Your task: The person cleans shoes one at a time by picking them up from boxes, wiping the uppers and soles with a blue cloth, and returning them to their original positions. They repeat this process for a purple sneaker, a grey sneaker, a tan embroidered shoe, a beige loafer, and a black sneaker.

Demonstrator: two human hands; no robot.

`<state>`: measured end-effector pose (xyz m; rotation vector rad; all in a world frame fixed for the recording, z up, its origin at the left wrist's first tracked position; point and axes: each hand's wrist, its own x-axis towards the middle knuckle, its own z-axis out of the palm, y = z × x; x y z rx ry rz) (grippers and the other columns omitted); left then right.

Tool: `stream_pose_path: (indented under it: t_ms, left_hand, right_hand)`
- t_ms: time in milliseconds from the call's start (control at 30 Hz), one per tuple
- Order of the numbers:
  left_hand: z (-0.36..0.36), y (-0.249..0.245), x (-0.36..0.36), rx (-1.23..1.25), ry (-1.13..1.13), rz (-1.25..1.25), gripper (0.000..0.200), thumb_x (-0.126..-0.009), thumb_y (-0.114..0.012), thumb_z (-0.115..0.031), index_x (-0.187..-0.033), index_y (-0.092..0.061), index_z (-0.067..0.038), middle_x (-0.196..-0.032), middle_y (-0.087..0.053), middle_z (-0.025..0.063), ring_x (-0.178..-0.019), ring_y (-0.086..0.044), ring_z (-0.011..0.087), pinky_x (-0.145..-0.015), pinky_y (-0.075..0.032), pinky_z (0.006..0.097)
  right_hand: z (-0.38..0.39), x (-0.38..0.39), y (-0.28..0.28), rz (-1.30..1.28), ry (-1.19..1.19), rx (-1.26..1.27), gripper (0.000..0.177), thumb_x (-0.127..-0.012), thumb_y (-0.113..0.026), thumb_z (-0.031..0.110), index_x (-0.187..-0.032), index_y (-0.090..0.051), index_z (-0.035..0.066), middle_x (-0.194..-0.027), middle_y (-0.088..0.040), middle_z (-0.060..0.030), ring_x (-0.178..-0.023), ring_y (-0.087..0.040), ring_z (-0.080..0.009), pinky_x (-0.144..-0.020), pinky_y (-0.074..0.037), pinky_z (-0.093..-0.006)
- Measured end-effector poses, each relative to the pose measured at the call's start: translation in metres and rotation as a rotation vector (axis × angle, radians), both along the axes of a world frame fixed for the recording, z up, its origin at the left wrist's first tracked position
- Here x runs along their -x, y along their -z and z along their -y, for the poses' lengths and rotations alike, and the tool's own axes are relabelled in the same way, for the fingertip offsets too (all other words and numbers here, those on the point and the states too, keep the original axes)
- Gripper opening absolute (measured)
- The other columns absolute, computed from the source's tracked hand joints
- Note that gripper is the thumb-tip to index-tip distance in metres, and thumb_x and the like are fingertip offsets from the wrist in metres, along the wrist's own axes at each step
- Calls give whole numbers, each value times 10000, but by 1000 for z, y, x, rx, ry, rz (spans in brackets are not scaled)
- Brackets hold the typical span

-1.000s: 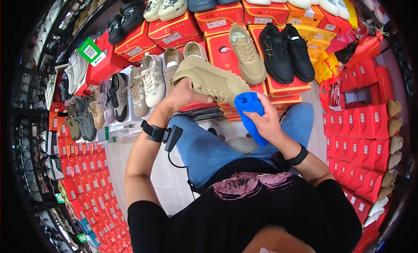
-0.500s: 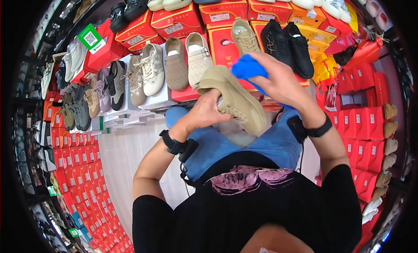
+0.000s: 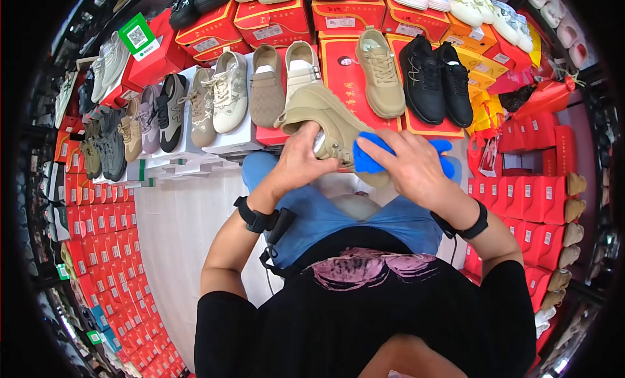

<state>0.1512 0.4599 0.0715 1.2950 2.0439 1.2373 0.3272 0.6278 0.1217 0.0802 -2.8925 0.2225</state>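
A khaki lace-up shoe (image 3: 329,121) is held tilted above my lap, its toe pointing down to the right. My left hand (image 3: 301,158) grips it at the opening, with the fingers partly inside. My right hand (image 3: 416,166) is closed on a bright blue cloth (image 3: 377,155), which lies against the shoe's toe area and covers part of it. A similar khaki shoe (image 3: 381,79) stands on a red box just beyond, beside a pair of black shoes (image 3: 426,79).
Beige slip-ons (image 3: 265,95) and other shoes stand in a row on boxes ahead and to the left. Red shoeboxes (image 3: 104,248) are stacked at the left, more (image 3: 521,196) at the right. Pale floor (image 3: 189,248) shows at left.
My right hand has come down with the blue cloth, from above the shoe's side onto its toe area. The held shoe has shifted slightly left.
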Motion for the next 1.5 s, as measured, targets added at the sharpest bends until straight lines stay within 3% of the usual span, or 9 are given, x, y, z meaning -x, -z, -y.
stream_pose_path:
  t_ms: [100,233,300,433,600,1100,1233,1333,1500]
  left_hand:
    - [-1,1,2,-45,-17,-83,581,-629,-726,-182,-1131,-503,8,-1080,-580,200,-1031,-562,363,-893,-441,404]
    - [1,-4,4,-30,-36,-48,635,-625,-744,-161,-1182,-493,13,-1127,-573,151,-1068,-545,257,-944,-410,346]
    - [1,-6,2,-47,-86,125,626,-622,-735,-155,-1175,-496,15,-1123,-569,155,-1066,-545,267,-943,-411,347]
    - [-3,-2,-4,-47,43,49,627,-607,-736,-157,-1164,-503,14,-1097,-568,152,-1044,-550,270,-931,-419,352]
    - [-8,-14,-23,54,192,-1,588,-597,-734,-175,-1114,-518,1,-1043,-573,177,-1002,-559,324,-893,-439,386]
    - [3,1,-5,-59,-157,36,606,-624,-733,-139,-1156,-487,14,-1128,-570,182,-1064,-558,327,-925,-428,382]
    - [-7,3,-9,-133,-255,94,612,-644,-739,-138,-1165,-462,26,-1137,-571,180,-1065,-560,275,-925,-427,362]
    - [-14,0,-17,-113,-292,88,618,-647,-752,-139,-1163,-453,25,-1123,-574,182,-1045,-565,259,-916,-434,356]
    - [-18,-13,-30,-49,-286,205,615,-648,-770,-144,-1151,-455,20,-1079,-593,184,-1003,-590,272,-888,-454,354]
  right_hand:
    - [-5,-23,-1,75,9,-6,578,-698,-595,26,-1255,-560,177,-1138,-554,-104,-969,-556,-302,-798,-460,-405]
    - [-28,-44,-3,296,-14,-13,589,-656,-631,13,-1224,-586,160,-1100,-586,-115,-984,-575,-321,-786,-477,-396]
    - [-47,-37,-16,444,-78,287,603,-633,-633,-19,-1212,-590,143,-1015,-614,-118,-941,-599,-327,-763,-494,-401]
    - [-51,10,-44,-52,24,227,566,-654,-606,-30,-1198,-578,123,-984,-616,-122,-929,-590,-336,-768,-496,-409]
    - [-30,65,-22,-247,-20,97,570,-691,-617,22,-1239,-558,171,-1041,-609,-93,-931,-603,-312,-766,-503,-394]
    - [-30,-34,-3,356,30,66,540,-686,-606,-4,-1211,-581,119,-954,-597,-120,-870,-607,-315,-726,-496,-392]
    - [-42,-16,-25,130,8,237,519,-679,-636,4,-1184,-586,110,-931,-619,-110,-884,-610,-294,-737,-501,-383]
    - [-23,10,-38,-62,167,122,494,-686,-635,22,-1168,-594,125,-958,-622,-103,-871,-607,-289,-744,-495,-383]
    - [18,47,-23,-282,33,25,467,-697,-633,89,-1157,-609,168,-1060,-585,-106,-923,-577,-269,-748,-472,-388]
